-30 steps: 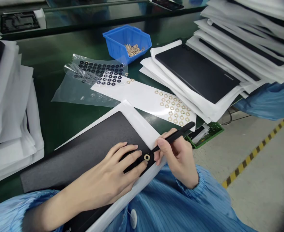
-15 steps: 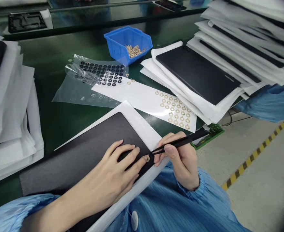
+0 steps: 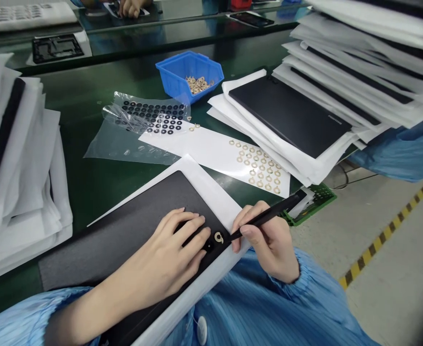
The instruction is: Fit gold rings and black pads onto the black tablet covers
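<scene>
My left hand (image 3: 177,257) lies open with its fingers spread on a flat black panel (image 3: 143,211), which rests on white wrapping sheet (image 3: 211,185). Near the panel's corner, just beyond those fingertips, a small gold ring with a tab (image 3: 218,237) sits on the black surface. My right hand (image 3: 269,235) grips black tweezers (image 3: 265,216); their tips point down at the panel's edge beside the ring. Whether the tips hold anything cannot be made out.
Behind the panel, a white strip (image 3: 211,146) carries rows of gold rings, beside a clear film with black rings (image 3: 154,115). A blue bin (image 3: 175,79) holds loose rings. Wrapped panels are stacked at left (image 3: 24,182) and right (image 3: 341,67). A co-worker's hand (image 3: 130,7) is at the back.
My left fingers have drawn back from the gold ring, leaving it uncovered. The tweezers have turned slightly, with their tips now to the right of the ring. The view has tilted a little.
</scene>
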Tool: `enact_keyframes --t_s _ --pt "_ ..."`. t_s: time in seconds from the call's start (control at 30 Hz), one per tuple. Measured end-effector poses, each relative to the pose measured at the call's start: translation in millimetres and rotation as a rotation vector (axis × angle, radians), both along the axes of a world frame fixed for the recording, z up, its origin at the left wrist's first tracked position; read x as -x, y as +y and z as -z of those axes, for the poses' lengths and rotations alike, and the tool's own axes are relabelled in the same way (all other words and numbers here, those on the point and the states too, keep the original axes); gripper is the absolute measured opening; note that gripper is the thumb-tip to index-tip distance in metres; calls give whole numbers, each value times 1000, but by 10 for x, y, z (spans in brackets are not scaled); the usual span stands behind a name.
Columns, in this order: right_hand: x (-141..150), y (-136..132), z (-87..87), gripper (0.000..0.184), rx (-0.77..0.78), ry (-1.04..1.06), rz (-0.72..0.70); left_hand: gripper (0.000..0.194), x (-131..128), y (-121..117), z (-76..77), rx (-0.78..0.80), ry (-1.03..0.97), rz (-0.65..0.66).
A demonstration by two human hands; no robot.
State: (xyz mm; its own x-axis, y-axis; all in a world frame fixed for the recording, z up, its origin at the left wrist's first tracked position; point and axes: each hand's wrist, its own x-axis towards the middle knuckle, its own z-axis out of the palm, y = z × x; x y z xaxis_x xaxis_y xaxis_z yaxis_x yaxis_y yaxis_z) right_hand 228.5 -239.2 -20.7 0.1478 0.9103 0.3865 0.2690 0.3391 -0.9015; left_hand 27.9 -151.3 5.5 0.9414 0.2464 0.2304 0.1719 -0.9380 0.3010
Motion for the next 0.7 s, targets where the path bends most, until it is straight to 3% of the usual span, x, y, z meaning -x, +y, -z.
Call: enact_keyframes --t_s 0.23,0.53,0.7 --pt "-22 113 -142 13 74 -43 -21 26 7 7 2 -21 -10 6" --pt "91 357 -183 15 126 -55 14 21 16 -13 11 14 -40 -39" --pt "-54 425 -426 23 52 -144 82 19 23 -13 23 18 -36 -41"
